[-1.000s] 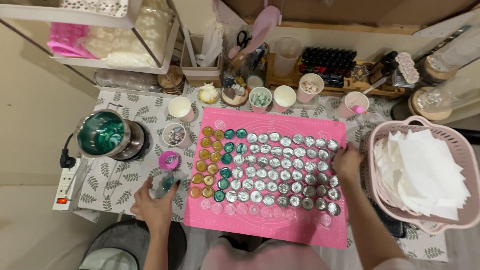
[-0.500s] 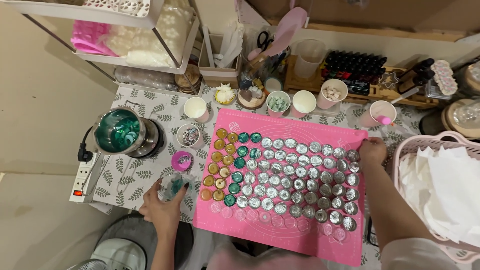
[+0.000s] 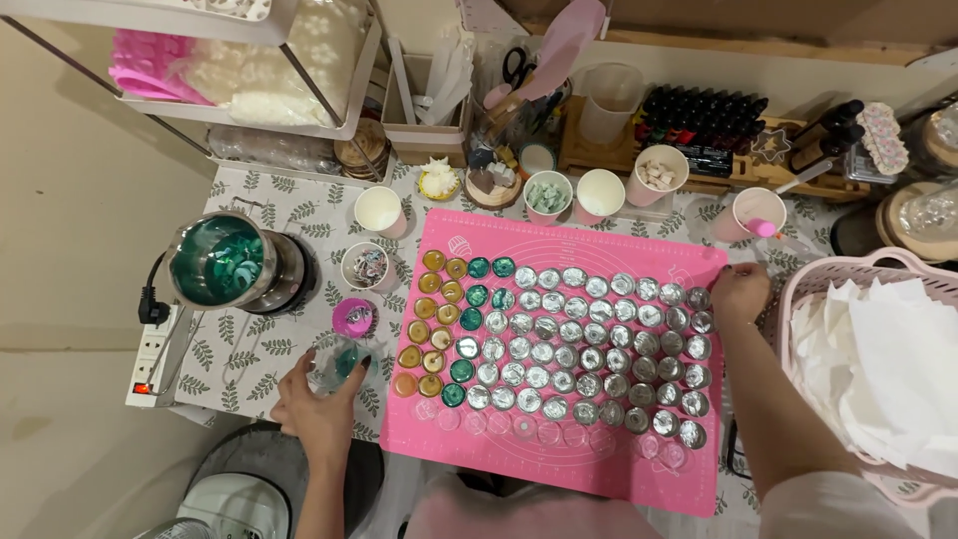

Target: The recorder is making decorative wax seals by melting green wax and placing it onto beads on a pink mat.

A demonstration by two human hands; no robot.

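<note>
Left hand (image 3: 317, 407) wrapped round small clear glass cup (image 3: 334, 362), fingers closed on it; cup partly hidden by fingers, teal-ish contents hard to make out. Cup sits near-left of pink mat (image 3: 569, 469), just near of pink cupcake liner (image 3: 353, 316). Cup upright or slightly tipped, can't tell which; mouth seems up toward camera, long axis roughly vertical.

Right hand (image 3: 740, 292) at far-right edge of mat, touching rim beside rows of small foil tins (image 3: 589, 349); fingers curled, whether pinching anything not visible. Hands well apart, mat between.

Left cols of tins filled amber and teal, rest silver. Metal pot (image 3: 222, 262) w/ green melt far left, on stand. Pink basket (image 3: 828, 299) w/ white sheets cut off at right edge. Forearms cut off at near edge.
</note>
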